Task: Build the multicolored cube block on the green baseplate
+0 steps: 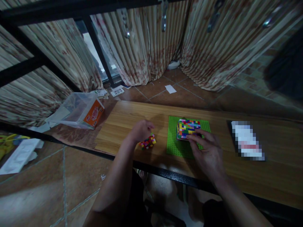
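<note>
A block built of many-coloured toy bricks [188, 126] stands on a green studded baseplate [172, 146] on the wooden table. My right hand [208, 151] is at its front right corner, with the thumb against the near side and the fingers bent over the right part. Left of the baseplate lies a small pile of loose toy bricks [148, 142], mostly red and yellow. Just above and behind this pile hangs my left hand [141, 130], its fingers curled. Whatever is between those fingertips is hidden.
At the table's right lies a dark-edged, phone-like flat object [247, 140], its face blurred out. A clear plastic bin [78, 110] with an orange label sits beyond the table's left end. The table's near edge [170, 173] has a black metal frame.
</note>
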### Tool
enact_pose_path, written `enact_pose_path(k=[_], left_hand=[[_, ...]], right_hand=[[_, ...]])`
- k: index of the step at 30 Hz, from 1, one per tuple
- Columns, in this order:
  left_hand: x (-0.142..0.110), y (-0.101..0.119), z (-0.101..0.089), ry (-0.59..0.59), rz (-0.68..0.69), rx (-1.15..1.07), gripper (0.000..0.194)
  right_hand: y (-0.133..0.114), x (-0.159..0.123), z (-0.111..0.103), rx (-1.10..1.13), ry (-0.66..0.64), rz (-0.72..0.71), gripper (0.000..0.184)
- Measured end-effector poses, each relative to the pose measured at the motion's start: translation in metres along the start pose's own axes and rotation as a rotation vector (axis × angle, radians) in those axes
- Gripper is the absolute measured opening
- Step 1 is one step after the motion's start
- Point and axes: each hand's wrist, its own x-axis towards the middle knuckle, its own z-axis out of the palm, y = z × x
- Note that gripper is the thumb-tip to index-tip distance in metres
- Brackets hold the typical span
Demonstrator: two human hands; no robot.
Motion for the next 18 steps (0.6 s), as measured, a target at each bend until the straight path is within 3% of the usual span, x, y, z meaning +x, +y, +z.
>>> enact_pose_path(k=[6, 18], left_hand=[[-0.001, -0.014, 0.003, -0.13, 0.047, 0.086, 0.035], [0.0, -0.006, 0.008, -0.116, 0.016, 0.241, 0.025]], right_hand=[[-0.008, 0.004, -0.003, 0.089, 0.058, 0.065, 0.017], [-0.016, 0.004, 0.0, 0.133, 0.093, 0.079, 0.015]])
